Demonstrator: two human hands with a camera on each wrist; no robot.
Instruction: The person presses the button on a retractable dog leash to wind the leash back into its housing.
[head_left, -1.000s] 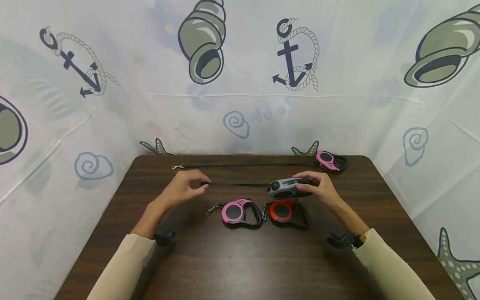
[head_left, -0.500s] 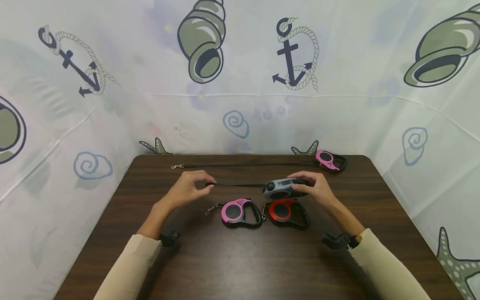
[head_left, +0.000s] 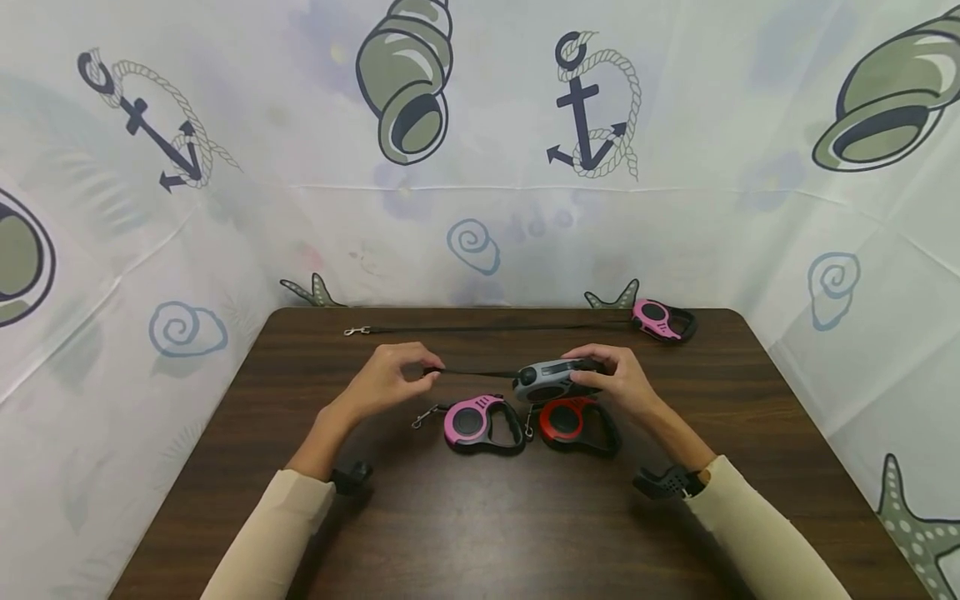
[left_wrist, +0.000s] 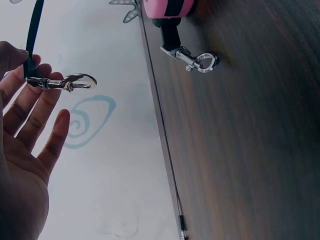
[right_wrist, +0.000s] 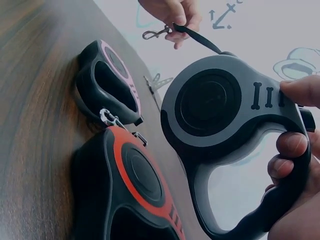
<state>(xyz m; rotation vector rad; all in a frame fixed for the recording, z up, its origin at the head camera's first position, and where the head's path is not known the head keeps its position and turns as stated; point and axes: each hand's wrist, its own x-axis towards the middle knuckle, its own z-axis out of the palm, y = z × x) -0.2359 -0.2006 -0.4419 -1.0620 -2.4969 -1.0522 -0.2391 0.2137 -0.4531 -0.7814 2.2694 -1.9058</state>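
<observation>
Grey leash (head_left: 542, 382), in the head view, hangs over the table (head_left: 480, 517) toward its back edge, gripped by the right hand (head_left: 626, 385). Its strap (head_left: 480, 373) runs to the left hand (head_left: 386, 382), which pinches it. Farther from that edge lie a pink leash (head_left: 469, 423) and a red leash (head_left: 562, 423), side by side. Another pink one (head_left: 654, 315) rests near the back right corner, its line (head_left: 495, 328) stretched along the back edge. The left wrist view shows a metal clip (left_wrist: 67, 82) jutting from the pinched strap. In the right wrist view, bone-shaped marks (right_wrist: 269, 96) line the grey case; the hand wraps its handle (right_wrist: 270, 212).
</observation>
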